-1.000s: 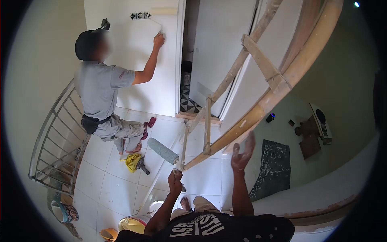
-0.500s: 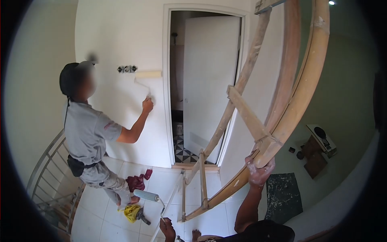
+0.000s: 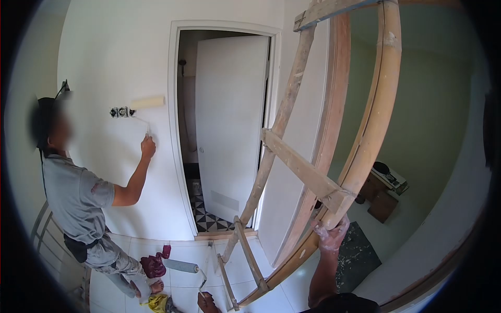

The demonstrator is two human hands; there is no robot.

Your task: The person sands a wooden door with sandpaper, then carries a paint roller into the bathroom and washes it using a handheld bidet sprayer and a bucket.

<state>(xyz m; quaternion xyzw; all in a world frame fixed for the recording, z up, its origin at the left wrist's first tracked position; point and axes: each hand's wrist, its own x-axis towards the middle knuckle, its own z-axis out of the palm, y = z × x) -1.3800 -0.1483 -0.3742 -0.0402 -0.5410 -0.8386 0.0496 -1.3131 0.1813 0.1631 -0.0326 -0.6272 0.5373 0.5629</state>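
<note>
My right hand (image 3: 332, 233), dusted with white, is wrapped round the near pole of a bamboo ladder (image 3: 377, 109), just under a wooden rung. Low in the view, my left hand (image 3: 207, 302) is closed on the handle of a paint roller (image 3: 181, 265) with a grey-blue sleeve. The roller is held out over the tiled floor, left of the ladder's lower end. The ladder leans upward in front of me, with flat wooden rungs fixed across its two poles.
A co-worker (image 3: 78, 182) at the left holds a cream roller (image 3: 147, 101) against the white wall beside wall sockets (image 3: 123, 112). A partly open door (image 3: 229, 125) stands behind the ladder. Dark red cloth (image 3: 153, 265), yellow bag (image 3: 157, 302) and metal railing (image 3: 47, 235) are lower left.
My right hand has gone from open in the air to gripping the ladder pole. The view has tilted up and turned right. The co-worker's roller stays at the wall.
</note>
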